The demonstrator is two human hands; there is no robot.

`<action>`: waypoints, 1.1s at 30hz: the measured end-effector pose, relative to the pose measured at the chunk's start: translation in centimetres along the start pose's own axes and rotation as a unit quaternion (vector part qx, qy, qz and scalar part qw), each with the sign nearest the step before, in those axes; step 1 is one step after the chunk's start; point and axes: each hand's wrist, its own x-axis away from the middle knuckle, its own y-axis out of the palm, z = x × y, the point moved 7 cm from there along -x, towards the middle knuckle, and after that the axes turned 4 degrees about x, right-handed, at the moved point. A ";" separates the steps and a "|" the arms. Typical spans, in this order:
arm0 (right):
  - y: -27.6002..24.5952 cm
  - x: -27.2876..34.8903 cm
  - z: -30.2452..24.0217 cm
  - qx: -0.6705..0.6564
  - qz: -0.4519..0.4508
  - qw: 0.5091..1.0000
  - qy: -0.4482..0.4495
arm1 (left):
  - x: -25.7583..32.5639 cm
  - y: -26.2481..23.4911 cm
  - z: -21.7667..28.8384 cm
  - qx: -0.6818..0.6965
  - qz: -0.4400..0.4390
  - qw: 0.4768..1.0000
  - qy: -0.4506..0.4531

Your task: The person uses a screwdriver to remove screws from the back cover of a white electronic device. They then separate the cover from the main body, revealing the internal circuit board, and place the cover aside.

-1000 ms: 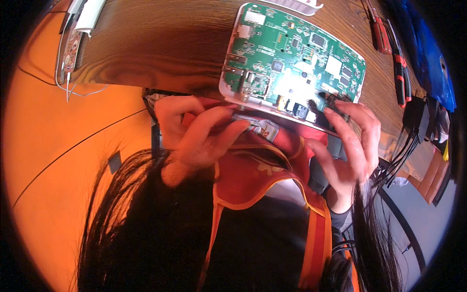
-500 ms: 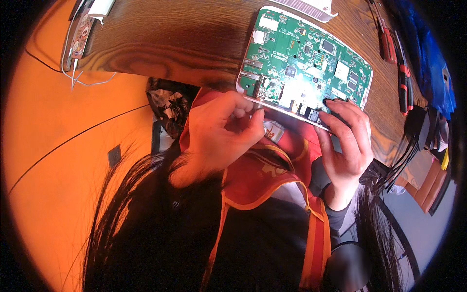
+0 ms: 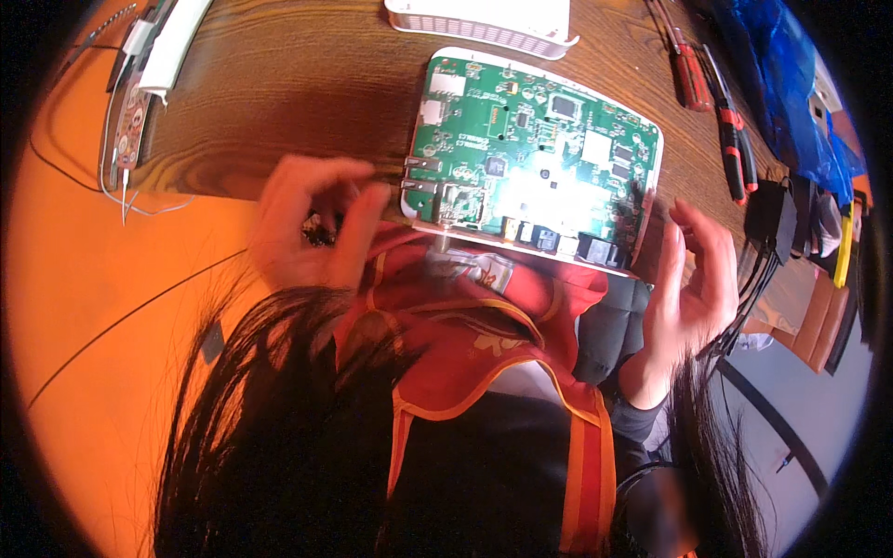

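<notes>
A green circuit board sits in a shallow white plastic casing at the near edge of the table. Metal ports line its left side, and sockets run along its near side. Bright glare washes out part of its middle. Beside the left edge, my left hand is open, thumb and fingers curved with a gap between them and nothing held. My right hand is next to the right edge, also open, its fingers loosely bent. Whether its fingertips touch the casing I cannot tell.
A white vented cover lies beyond the board on the wooden table. Far right are a red-handled screwdriver, red-and-black pliers, black cables and blue plastic. A white cable hangs at the left.
Both hands have let go of the board's casing and moved apart, left hand leftward, right hand to the right edge. The board now rests lower and further left in view.
</notes>
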 end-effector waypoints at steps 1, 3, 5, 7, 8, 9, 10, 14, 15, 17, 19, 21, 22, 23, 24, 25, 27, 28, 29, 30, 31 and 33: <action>0.2 0.0 0.7 -0.017 0.003 0.999 0.033 | -0.9 0.3 0.1 -0.025 -0.009 1.000 0.011; 0.6 0.0 1.9 -0.057 0.006 0.994 0.094 | -2.3 1.0 0.3 -0.093 -0.018 0.995 0.017; 1.0 0.1 2.6 -0.076 0.002 0.988 0.136 | -3.4 2.4 0.0 -0.072 -0.047 0.996 0.000; 1.4 0.3 3.3 -0.087 -0.017 0.977 0.193 | -4.2 3.5 -0.3 -0.078 -0.084 0.993 -0.029; 1.5 0.3 3.3 -0.088 -0.029 0.976 0.199 | -4.4 4.0 -0.4 -0.089 -0.097 0.991 -0.032; 1.7 0.2 3.3 -0.088 -0.040 0.974 0.205 | -4.5 4.0 -0.5 -0.091 -0.098 0.990 -0.040; 1.9 0.1 3.2 -0.086 -0.052 0.972 0.211 | -4.7 4.1 -0.6 -0.092 -0.100 0.990 -0.047; 2.2 0.3 2.9 -0.125 -0.068 0.963 0.227 | -4.7 4.3 -1.4 -0.065 -0.110 0.986 -0.105; 2.3 0.5 2.8 -0.127 -0.078 0.960 0.236 | -4.8 4.3 -1.2 -0.076 -0.110 0.987 -0.092; 2.3 0.9 3.0 -0.131 -0.097 0.953 0.257 | -4.9 4.3 -1.1 -0.097 -0.115 0.985 -0.086; 2.1 1.1 3.1 -0.144 -0.101 0.949 0.263 | -4.9 4.4 -1.4 -0.093 -0.130 0.981 -0.107; 2.2 0.9 2.9 -0.171 -0.105 0.949 0.242 | -4.9 4.6 -1.5 -0.067 -0.136 0.981 -0.125; 2.3 1.1 3.3 -0.179 -0.106 0.942 0.263 | -4.9 4.6 -1.4 -0.043 -0.134 0.981 -0.132; 2.5 1.0 3.3 -0.200 -0.108 0.937 0.263 | -4.9 4.6 -1.4 -0.019 -0.132 0.981 -0.140; 2.6 1.0 3.5 -0.221 -0.106 0.931 0.272 | -4.8 4.7 -1.6 0.015 -0.127 0.978 -0.162; 2.7 0.9 3.4 -0.243 -0.104 0.927 0.265 | -4.7 4.6 -1.8 0.050 -0.122 0.974 -0.185; 2.8 0.9 3.7 -0.275 -0.093 0.915 0.280 | -4.6 4.7 -1.8 0.086 -0.120 0.968 -0.201; 2.7 0.7 3.5 -0.278 -0.094 0.920 0.260 | -4.6 4.6 -1.8 0.089 -0.123 0.969 -0.195; 2.7 0.6 3.4 -0.272 -0.095 0.923 0.254 | -4.6 4.6 -1.7 0.091 -0.126 0.970 -0.189; 2.7 0.5 3.3 -0.272 -0.101 0.926 0.243 | -4.6 4.7 -1.8 0.081 -0.136 0.968 -0.193; 2.6 0.4 3.3 -0.257 -0.103 0.930 0.241 | -4.7 4.8 -2.0 0.071 -0.147 0.967 -0.196; 2.6 0.3 3.1 -0.242 -0.105 0.938 0.225 | -4.7 4.9 -2.2 0.058 -0.161 0.964 -0.204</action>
